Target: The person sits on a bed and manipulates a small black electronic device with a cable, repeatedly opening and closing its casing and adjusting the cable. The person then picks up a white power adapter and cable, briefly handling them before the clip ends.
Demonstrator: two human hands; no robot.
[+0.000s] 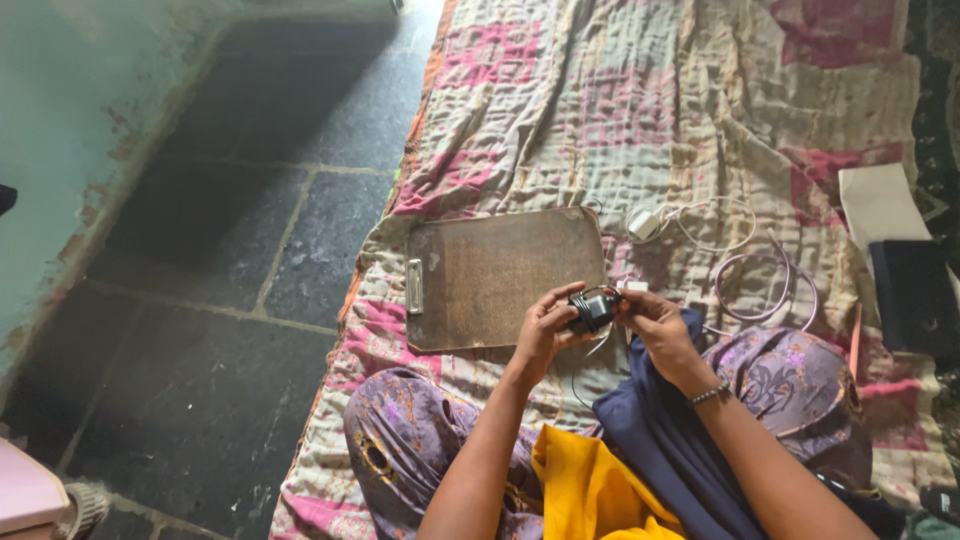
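Note:
I sit on a patchwork quilt (620, 110) with my knees bent. My left hand (545, 328) and my right hand (655, 328) meet over a small black charger block (592, 310), both gripping it, with a thin dark cable looped around it. A brown wooden clipboard (500, 275) with a metal clip on its left end lies flat just beyond my hands. A white adapter (643, 224) with its white cable lies past the board's right corner. A pale coiled cable (765, 285) rests to the right of my right hand.
Dark stone floor tiles (260, 220) run along the quilt's left edge, beside a worn green wall (70, 120). At the right lie a white sheet (880, 205) and a black flat case (915, 295). A pink object (25, 490) sits bottom left.

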